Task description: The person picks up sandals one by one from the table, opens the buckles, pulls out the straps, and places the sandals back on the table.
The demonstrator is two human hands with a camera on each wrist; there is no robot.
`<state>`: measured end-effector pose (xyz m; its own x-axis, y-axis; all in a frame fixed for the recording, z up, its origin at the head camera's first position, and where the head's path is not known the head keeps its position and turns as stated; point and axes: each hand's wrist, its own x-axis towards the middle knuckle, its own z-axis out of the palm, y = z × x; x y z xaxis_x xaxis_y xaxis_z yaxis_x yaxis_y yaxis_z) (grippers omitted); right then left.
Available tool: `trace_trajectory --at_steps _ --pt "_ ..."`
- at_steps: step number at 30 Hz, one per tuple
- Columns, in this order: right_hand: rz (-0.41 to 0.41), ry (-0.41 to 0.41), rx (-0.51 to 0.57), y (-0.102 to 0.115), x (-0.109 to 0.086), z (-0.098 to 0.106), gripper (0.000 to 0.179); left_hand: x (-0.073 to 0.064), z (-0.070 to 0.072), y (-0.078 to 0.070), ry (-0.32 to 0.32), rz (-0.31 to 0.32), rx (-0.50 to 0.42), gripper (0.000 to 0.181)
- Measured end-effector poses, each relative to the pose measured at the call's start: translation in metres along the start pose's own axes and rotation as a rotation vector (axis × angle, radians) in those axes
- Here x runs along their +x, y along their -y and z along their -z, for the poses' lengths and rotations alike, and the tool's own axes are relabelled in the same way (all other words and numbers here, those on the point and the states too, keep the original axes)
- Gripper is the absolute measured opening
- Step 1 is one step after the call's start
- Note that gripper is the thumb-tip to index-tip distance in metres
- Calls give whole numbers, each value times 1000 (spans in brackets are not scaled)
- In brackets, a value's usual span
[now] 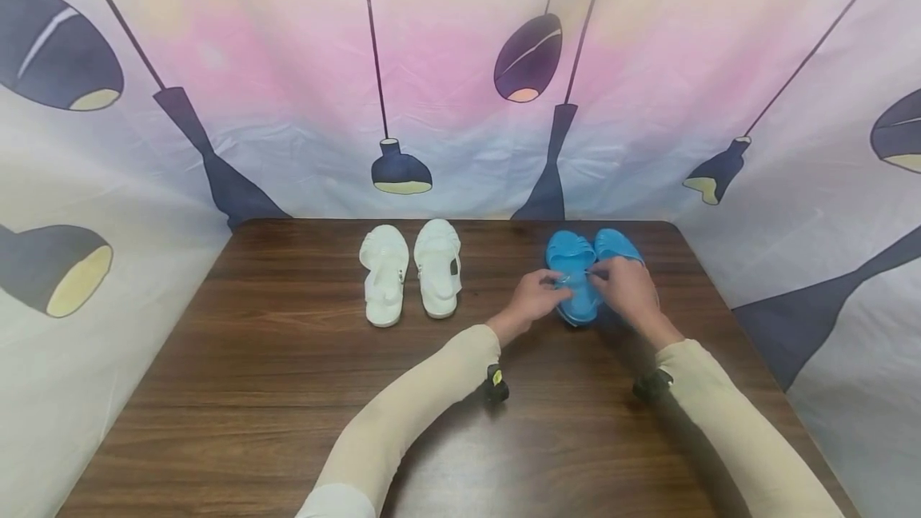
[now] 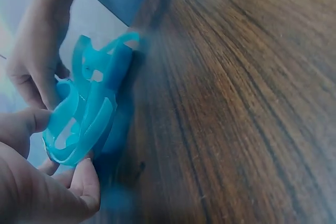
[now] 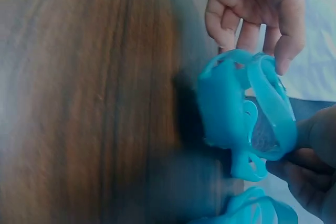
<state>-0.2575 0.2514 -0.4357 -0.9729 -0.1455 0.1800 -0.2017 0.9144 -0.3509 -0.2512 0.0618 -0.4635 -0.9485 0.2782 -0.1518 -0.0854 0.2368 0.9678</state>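
A pair of blue sandals stands at the back right of the table. Both hands work at the left blue sandal (image 1: 579, 310), at its heel half. From its left side my left hand (image 1: 534, 300) pinches the strap (image 2: 63, 114), thumb above and fingers lower down. My right hand (image 1: 627, 290) pinches the strap on the opposite side, thumb against finger, as the right wrist view shows beside the strap loop (image 3: 273, 108). The right blue sandal (image 1: 615, 242) sits close by, partly hidden behind my right hand.
A pair of white sandals, one left (image 1: 384, 274) and one right (image 1: 437, 266), stands left of the blue pair. Brown wood-grain table (image 1: 237, 358) lies beneath everything. A cloth backdrop (image 1: 288, 102) with printed lamps hangs behind the table's back edge.
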Motion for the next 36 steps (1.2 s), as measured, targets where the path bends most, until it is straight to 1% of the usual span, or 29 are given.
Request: trace_trajectory --at_steps 4,7,12,14,16,18,23,28,32,36 --pt "8 -70 70 7 -6 -2 24 -8 10 -4 -10 -4 -50 43" --pt "23 -108 115 15 -10 -3 24 -16 20 -7 -8 -15 -65 45" --pt "78 -177 158 32 -20 -4 21 -32 37 -9 -18 -32 -35 50" --pt "107 -208 166 39 -24 -5 20 -40 44 -10 -24 -27 -11 52" --pt "126 -219 183 46 -29 -6 20 -49 51 -10 -28 -25 2 53" --pt "147 -225 197 53 -33 -7 20 -59 57 -9 -26 -21 11 53" --pt "202 -218 233 70 -48 -11 20 -86 71 -2 -12 -38 40 53" --pt "263 -204 260 85 -63 -14 19 -112 84 5 9 -65 36 51" --pt "279 -181 276 94 -74 -19 19 -129 90 12 16 -79 35 51" --pt "277 -144 297 99 -85 -28 20 -142 93 21 9 -66 48 50"
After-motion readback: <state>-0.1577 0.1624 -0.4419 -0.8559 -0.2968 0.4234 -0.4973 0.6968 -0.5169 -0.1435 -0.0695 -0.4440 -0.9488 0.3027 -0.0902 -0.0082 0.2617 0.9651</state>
